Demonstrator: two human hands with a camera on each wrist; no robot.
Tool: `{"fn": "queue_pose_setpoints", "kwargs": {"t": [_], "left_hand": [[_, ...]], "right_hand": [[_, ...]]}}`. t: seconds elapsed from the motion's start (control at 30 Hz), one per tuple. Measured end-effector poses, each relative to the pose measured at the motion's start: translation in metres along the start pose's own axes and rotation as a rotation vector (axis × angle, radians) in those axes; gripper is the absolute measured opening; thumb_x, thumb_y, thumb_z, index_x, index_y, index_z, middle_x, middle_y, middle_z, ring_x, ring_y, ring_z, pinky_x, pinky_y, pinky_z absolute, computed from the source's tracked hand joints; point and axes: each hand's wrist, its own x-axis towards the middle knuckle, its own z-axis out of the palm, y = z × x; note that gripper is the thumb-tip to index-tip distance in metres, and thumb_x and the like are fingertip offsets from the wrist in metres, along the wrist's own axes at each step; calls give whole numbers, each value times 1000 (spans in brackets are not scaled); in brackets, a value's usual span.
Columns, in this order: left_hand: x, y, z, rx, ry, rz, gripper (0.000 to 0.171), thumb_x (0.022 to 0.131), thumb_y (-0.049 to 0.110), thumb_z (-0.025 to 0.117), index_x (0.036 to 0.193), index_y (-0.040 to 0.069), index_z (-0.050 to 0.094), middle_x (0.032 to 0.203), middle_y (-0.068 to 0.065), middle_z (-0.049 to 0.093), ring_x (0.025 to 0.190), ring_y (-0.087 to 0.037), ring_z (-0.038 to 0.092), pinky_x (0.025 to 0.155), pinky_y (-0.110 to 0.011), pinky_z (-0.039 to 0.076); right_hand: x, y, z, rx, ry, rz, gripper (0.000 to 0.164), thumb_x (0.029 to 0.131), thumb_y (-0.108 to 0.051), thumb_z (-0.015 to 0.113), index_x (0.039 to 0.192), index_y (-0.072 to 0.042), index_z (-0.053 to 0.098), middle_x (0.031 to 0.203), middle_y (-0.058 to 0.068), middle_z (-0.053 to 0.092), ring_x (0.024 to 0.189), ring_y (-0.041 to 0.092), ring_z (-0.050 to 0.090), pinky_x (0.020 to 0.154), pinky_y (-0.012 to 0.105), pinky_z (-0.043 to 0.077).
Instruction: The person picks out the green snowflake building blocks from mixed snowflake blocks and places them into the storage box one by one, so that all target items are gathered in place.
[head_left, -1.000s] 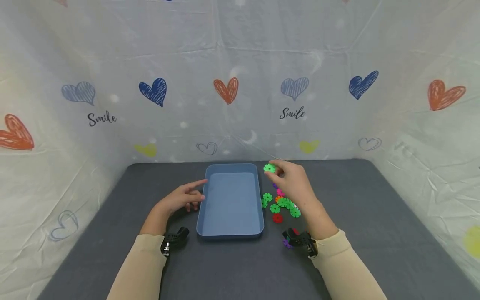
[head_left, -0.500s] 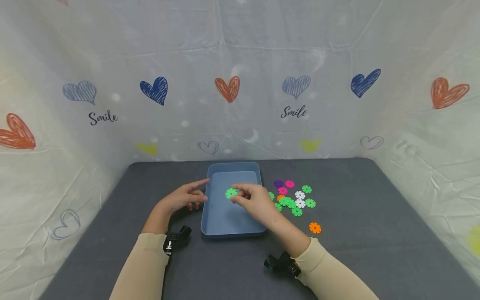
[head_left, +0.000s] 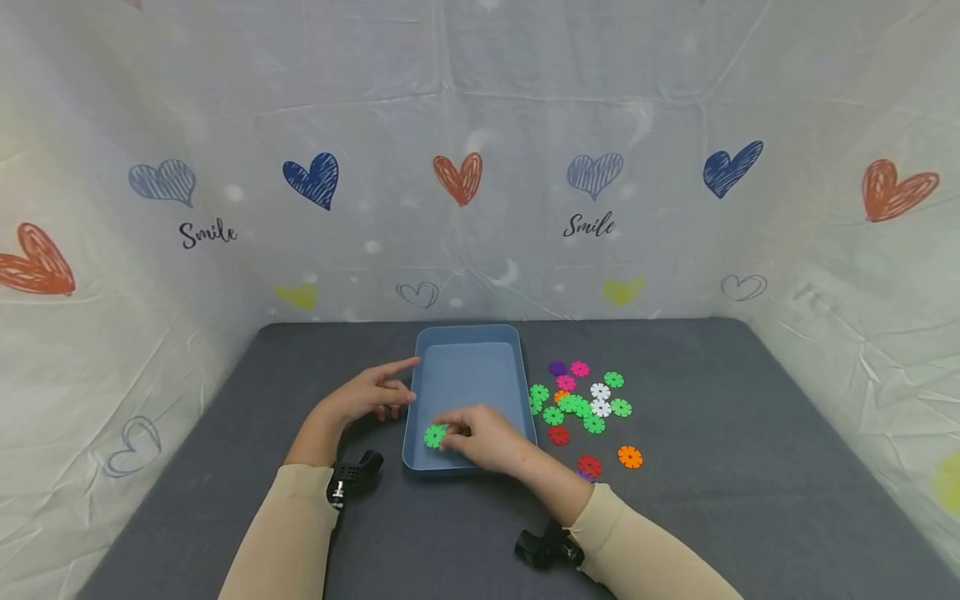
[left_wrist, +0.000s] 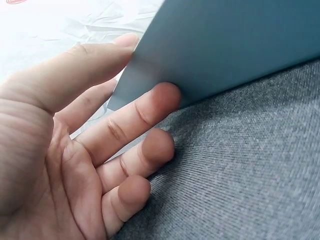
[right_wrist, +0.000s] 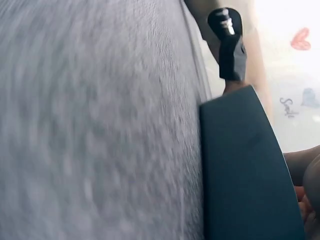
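A blue tray (head_left: pixel 468 337) lies in the middle of a dark grey table (head_left: pixel 720 483). My right hand (head_left: pixel 480 437) reaches into the tray's near left corner and pinches a green snowflake disc (head_left: pixel 434 436) low over the tray floor. My left hand (head_left: pixel 371 396) rests on the table with straight fingers against the tray's left wall (left_wrist: pixel 210 55). A heap of green, pink, white, purple, red and orange discs (head_left: pixel 581 404) lies right of the tray. In the right wrist view the tray's outer wall (right_wrist: pixel 245 170) fills the lower right.
White sheets printed with hearts (head_left: pixel 457 179) and "Smile" close in the table at the back and both sides. An orange disc (head_left: pixel 630 456) and a red disc (head_left: pixel 588 465) lie apart from the heap, nearer me. A black wrist camera (head_left: pixel 348 481) sits on my left sleeve.
My right hand carried the green disc from above the heap leftward over the tray, then down toward me to its near left corner. The left hand has stayed put.
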Motion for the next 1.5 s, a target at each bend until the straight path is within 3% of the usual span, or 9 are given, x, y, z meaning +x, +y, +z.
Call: {"fn": "queue_pose_setpoints", "kwargs": {"t": [0.17, 0.33, 0.57, 0.77, 0.93, 1.13, 1.33, 1.5], "left_hand": [[0, 0, 0, -16, -8, 12, 81, 97, 26, 74, 163, 14, 29, 89, -6, 73, 77, -25, 61, 67, -39, 49], [0, -1, -1, -20, -6, 19, 79, 97, 25, 73, 163, 16, 31, 90, -7, 73, 77, -25, 61, 67, -39, 49], [0, -2, -2, 5, 4, 35, 78, 98, 25, 73, 163, 14, 31, 90, -7, 73, 76, -25, 61, 65, -38, 49], [1, -4, -3, 13, 16, 29, 78, 98, 25, 73, 163, 14, 32, 92, -6, 74, 77, -25, 62, 65, -38, 50], [1, -4, -1, 12, 24, 13, 78, 97, 25, 74, 162, 15, 33, 93, -6, 74, 77, -26, 62, 66, -40, 50], [1, -3, 2, 12, 56, -11, 77, 97, 23, 74, 162, 16, 34, 98, -8, 71, 78, -26, 63, 65, -40, 51], [1, -3, 2, -35, 69, -23, 83, 96, 20, 75, 164, 20, 28, 112, -12, 65, 78, -25, 61, 64, -39, 51], [2, -3, 3, -26, 72, -21, 82, 96, 21, 75, 164, 20, 29, 114, -13, 64, 78, -25, 61, 64, -38, 50]], "right_hand": [[2, -1, 5, -27, -75, 22, 26, 96, -9, 71, 122, -5, 75, 83, -10, 73, 65, 3, 53, 63, 24, 43], [2, -4, 8, -43, -157, 30, 18, 97, -8, 70, 112, -7, 80, 94, -7, 77, 77, -1, 62, 69, 22, 49], [3, -4, 7, -126, -196, -12, 17, 100, -11, 67, 109, -12, 82, 104, -8, 76, 98, 0, 65, 83, 23, 51], [3, -5, 4, -163, -216, -42, 20, 103, -11, 63, 111, -13, 82, 107, -8, 73, 99, 1, 62, 85, 24, 49], [1, -6, -9, -100, -149, -71, 23, 104, -11, 60, 115, -9, 79, 106, -2, 71, 87, 7, 57, 78, 27, 47], [-4, -5, -46, -61, 10, -79, 23, 103, -14, 63, 119, -8, 78, 106, 0, 71, 86, 11, 58, 76, 31, 49], [-12, 8, -82, -35, 141, 39, 26, 104, -17, 63, 125, -9, 75, 117, 4, 69, 81, 16, 58, 67, 34, 48], [-17, 29, -107, -25, 210, 126, 28, 104, -17, 61, 128, -9, 73, 116, 8, 69, 74, 19, 54, 63, 34, 45]]}}
